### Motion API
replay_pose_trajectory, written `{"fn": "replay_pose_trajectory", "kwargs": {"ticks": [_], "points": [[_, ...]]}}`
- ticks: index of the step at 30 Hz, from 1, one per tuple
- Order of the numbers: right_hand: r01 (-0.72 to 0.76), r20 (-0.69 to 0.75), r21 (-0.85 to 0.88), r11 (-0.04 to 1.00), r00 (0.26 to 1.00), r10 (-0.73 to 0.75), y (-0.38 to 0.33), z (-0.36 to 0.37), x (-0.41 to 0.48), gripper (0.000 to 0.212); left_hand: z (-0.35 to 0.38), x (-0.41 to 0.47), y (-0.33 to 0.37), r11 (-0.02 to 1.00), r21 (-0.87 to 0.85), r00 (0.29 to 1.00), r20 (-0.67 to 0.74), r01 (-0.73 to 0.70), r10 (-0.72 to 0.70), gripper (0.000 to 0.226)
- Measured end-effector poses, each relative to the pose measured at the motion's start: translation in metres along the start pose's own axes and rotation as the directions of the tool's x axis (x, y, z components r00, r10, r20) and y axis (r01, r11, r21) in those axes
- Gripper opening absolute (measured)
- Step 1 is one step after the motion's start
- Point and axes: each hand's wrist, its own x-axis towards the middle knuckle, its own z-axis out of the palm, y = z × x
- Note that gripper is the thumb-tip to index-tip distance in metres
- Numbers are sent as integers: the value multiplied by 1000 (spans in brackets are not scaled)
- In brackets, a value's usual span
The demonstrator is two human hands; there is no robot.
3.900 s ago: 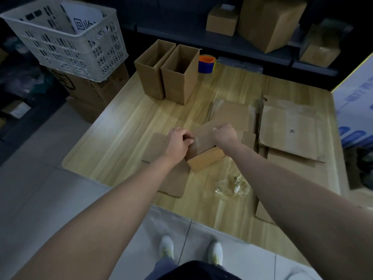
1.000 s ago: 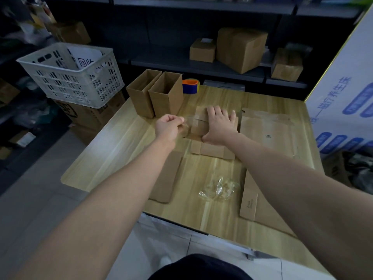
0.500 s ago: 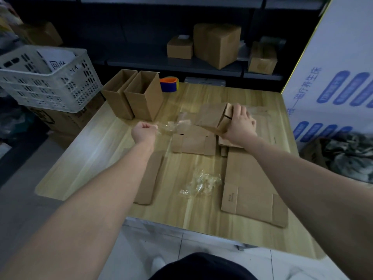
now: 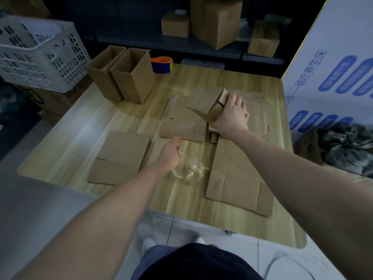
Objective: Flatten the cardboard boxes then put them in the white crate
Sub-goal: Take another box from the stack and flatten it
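1. Since half a second ago the left hand point(image 4: 172, 150) has dropped toward 6 o'clock, to the clear tape wad point(image 4: 190, 170). Its fingers are curled against pale strands; whether they grip them I cannot tell.
2. Right hand point(image 4: 232, 115) fingers clasp the right end of the half-folded box point(image 4: 210, 103), tilted up at the table's point(image 4: 80, 126) 1 o'clock.
3. Flat cardboard point(image 4: 181, 126) lies under that box; a flattened sheet point(image 4: 119, 156) lies at 7 o'clock and a long flattened box point(image 4: 238, 174) at 4 o'clock.
4. Two upright boxes point(image 4: 123, 75) stand open at 11 o'clock, with a tape roll point(image 4: 161, 64) just beside them.
5. Off the table at 10 o'clock sits the white crate point(image 4: 38, 55).
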Motion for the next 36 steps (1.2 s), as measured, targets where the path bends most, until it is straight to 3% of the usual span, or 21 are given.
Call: {"fn": "replay_pose_trajectory", "kwargs": {"ticks": [4,9,13,18,20,22,24,28,32,36], "points": [[6,42,-2,1000,999,-6,5,6,-3,92,33,-13,-10,997,69,993,112,39,-47,64],[30,100,-6,1000,995,-29,9,11,-9,96,49,-19,-16,971,226,982,157,72,-110,31],[51,137,-1,999,989,-50,6,14,-10,95,44,-17,-11,971,208,971,180,121,-159,31],[75,173,19,997,982,-77,-5,18,-8,94,34,-14,1,964,91,913,308,250,-266,52],[83,178,19,996,980,-85,-9,19,-5,95,27,-13,2,955,45,929,225,292,-295,51],[88,178,25,996,980,-91,-12,19,-3,94,21,-11,0,961,18,959,58,276,-276,33],[92,184,29,995,978,-95,-15,20,-1,94,18,-12,-3,958,-49,959,-4,282,-282,26],[102,207,34,994,972,-106,-23,24,-1,96,12,-12,-5,920,-175,936,83,352,-342,13],[99,221,36,994,970,-104,-27,28,1,96,-3,-9,2,795,-419,897,153,438,-414,20],[112,237,51,992,964,-121,-31,30,4,96,-13,-5,6,752,-484,888,141,448,-438,24]]}}
